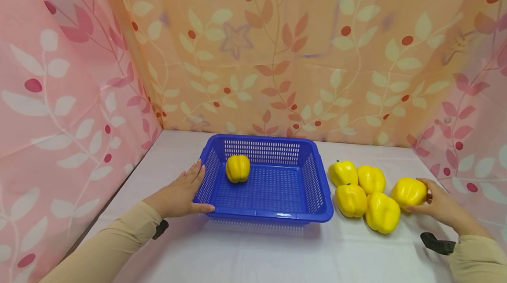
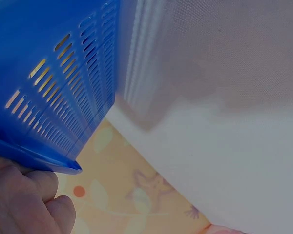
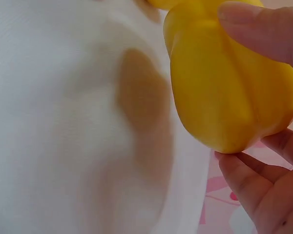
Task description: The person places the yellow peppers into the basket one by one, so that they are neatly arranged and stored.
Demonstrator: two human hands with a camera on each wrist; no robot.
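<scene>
While the right hand [image 1: 439,206] is pinching the rightmost yellow pepper [image 1: 409,192] between thumb and fingers, I'm not able to tell if that pepper is clearing the table [image 1: 356,256]. Four other peppers [image 1: 351,200] are bunching up just left of it. I'm guessing we're looking at the pick-up step, and the next move is calling for a firm squeeze plus a straight lift past those neighbours. Farther left, the left hand [image 1: 180,190] is resting along the left rim of the blue basket [image 1: 269,216], fingers lying fairly straight. Inside, one pepper [image 1: 237,168] is sitting toward the far left.
</scene>
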